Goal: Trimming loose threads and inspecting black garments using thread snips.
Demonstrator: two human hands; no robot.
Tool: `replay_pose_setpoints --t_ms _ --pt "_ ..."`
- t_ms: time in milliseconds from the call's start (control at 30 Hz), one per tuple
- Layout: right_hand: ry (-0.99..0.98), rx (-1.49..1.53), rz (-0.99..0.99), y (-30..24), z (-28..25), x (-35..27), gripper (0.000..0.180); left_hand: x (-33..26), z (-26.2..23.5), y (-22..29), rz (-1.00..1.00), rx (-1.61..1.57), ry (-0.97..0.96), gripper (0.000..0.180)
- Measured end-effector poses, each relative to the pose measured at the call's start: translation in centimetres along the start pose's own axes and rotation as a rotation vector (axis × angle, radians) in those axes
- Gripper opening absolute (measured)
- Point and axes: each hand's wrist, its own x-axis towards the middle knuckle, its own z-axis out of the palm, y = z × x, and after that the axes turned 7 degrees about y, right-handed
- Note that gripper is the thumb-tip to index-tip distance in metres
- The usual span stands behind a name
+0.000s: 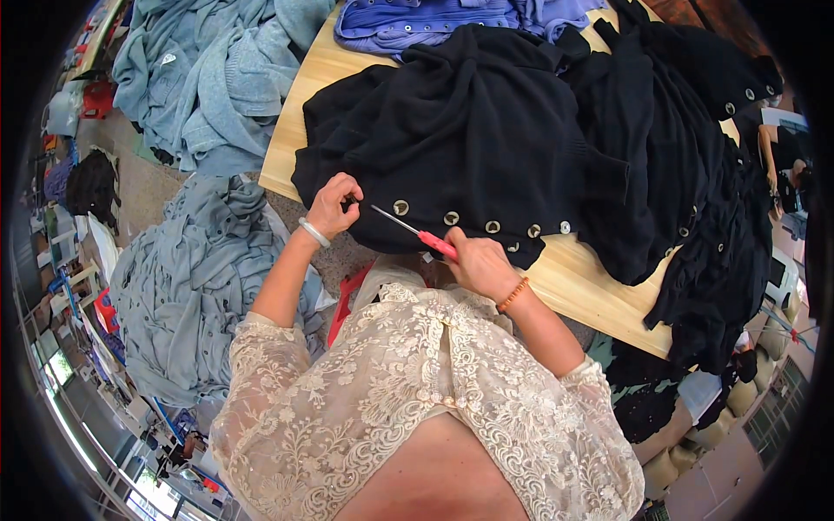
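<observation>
Left hand fingers pinch the black garment edge on the bench; right hand fingers grip red-handled snips, tip just beside the left fingers.

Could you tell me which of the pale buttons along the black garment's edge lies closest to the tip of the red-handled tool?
The leftmost button in the row. It sits just above the tool's metal shaft, nearest the left hand; the others trail off rightward.

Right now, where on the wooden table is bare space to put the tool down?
Bare wood shows on the table along the near edge, right of the right hand and below the black garment. Another strip lies at the left edge, near the blue knitwear. The middle and right side are crowded with black clothes.
</observation>
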Motion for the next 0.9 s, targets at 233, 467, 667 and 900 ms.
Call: replay_pose_setpoints --t_ms 233,467,667,900 --pt "-0.024 0.162 -0.001 0.2 -0.4 -0.6 0.031 -0.7 0.4 2.8 0.180 0.386 0.104 0.028" --pt "0.073 0.024 0.111 2.5 -2.7 -5.8 0.025 -1.2 7.9 5.3 0.043 0.129 0.100 0.035" --pt "0.015 -0.016 0.130 1.9 -0.9 -5.5 0.021 -0.4 7.7 3.8 0.001 0.054 -0.016 0.018" --pt "0.198 0.057 0.135 3.5 -1.1 -8.9 0.022 -0.5 8.5 8.7 0.237 0.293 0.197 0.034"
